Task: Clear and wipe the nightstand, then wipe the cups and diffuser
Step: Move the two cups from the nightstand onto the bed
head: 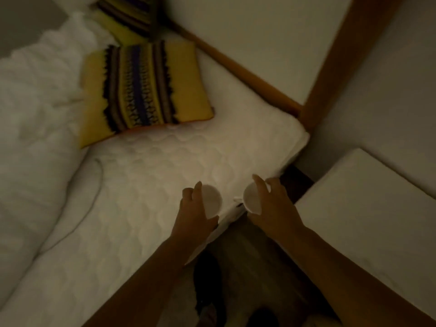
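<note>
My left hand (193, 208) grips a white cup (212, 200) over the edge of the white quilted mattress (151, 175). My right hand (273, 206) grips a second white cup (252, 199), which hangs at the mattress edge, its mouth facing up at me. The two cups are a short way apart. The white nightstand top (368, 227) lies to the right of my right hand, with nothing showing on it. No diffuser or cloth is in sight. The room is dim and the picture is slightly blurred.
A yellow striped cushion (144, 88) lies on the bed, with another (127, 15) behind it. A white duvet (35, 119) is bunched at the left. The wooden bed frame post (330, 74) stands by the white wall. Dark floor and my shoes (207, 284) are below.
</note>
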`<state>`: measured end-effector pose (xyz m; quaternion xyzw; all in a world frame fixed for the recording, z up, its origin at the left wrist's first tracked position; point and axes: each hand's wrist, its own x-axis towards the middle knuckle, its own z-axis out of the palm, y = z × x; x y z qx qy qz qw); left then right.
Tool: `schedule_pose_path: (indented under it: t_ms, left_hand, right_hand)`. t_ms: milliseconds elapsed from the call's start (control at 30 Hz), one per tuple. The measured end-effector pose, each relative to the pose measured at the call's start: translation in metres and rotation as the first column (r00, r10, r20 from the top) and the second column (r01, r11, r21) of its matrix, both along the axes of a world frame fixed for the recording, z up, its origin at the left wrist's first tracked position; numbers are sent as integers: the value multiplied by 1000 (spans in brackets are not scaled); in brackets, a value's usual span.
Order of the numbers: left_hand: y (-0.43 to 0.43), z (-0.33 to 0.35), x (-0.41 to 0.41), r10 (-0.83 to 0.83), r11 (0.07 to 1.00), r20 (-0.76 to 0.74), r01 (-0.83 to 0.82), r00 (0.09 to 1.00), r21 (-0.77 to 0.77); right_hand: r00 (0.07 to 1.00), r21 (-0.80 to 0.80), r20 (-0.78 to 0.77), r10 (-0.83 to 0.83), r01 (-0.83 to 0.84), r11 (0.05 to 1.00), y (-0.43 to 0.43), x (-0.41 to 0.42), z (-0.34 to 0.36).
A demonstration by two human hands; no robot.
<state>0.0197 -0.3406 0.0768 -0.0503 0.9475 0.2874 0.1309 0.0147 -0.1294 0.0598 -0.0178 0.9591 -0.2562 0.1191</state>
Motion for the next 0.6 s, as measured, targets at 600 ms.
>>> schedule_pose_path:
  t_ms: [600]
  left_hand:
    - [-235,-51,56,294,955,57,-295,954,8]
  right_hand:
    - [936,170,32,350,-351,921,-268,-17,-45]
